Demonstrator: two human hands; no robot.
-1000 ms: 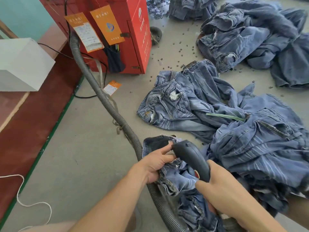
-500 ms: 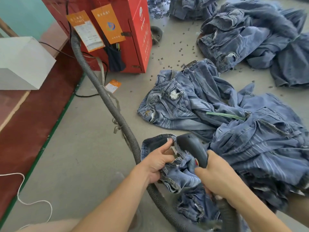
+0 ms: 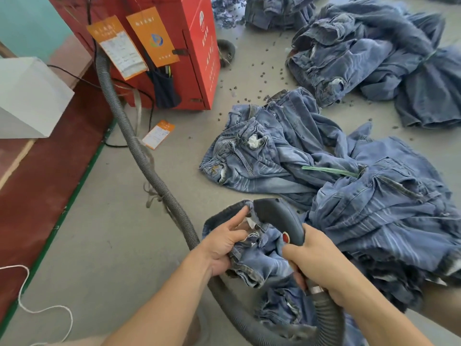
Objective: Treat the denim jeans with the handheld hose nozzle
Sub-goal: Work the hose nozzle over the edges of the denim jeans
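My left hand (image 3: pixel 225 242) grips a bunched pair of jeans (image 3: pixel 259 258) by the waistband, thumb and fingers curled into the cloth, with the forefinger stretched out along the upper edge of the band. My right hand (image 3: pixel 318 264) is wrapped around the handle of the dark nozzle (image 3: pixel 277 219), just below its small red button (image 3: pixel 286 237). The nozzle's head points up and to the left, its tip touching the waistband right beside my left forefinger.

From the bottom of the handle a grey ribbed hose (image 3: pixel 139 151) loops under my arms, runs across the grey floor (image 3: pixel 104 245) and climbs to the red machine (image 3: pixel 179 53) at the top left. Two orange tags (image 3: pixel 152 37) hang on the machine's side, with a dark pouch below them; a third tag lies on the floor near the hose.

The jeans I hold lie against a larger heap of jeans (image 3: pixel 374 208) to my right, tied with a green strap (image 3: pixel 329 170). More denim piles (image 3: pixel 361 51) lie further off at the top right, with small dark bits scattered on the floor between. A white cord (image 3: pixel 37 312) curls at the lower left.
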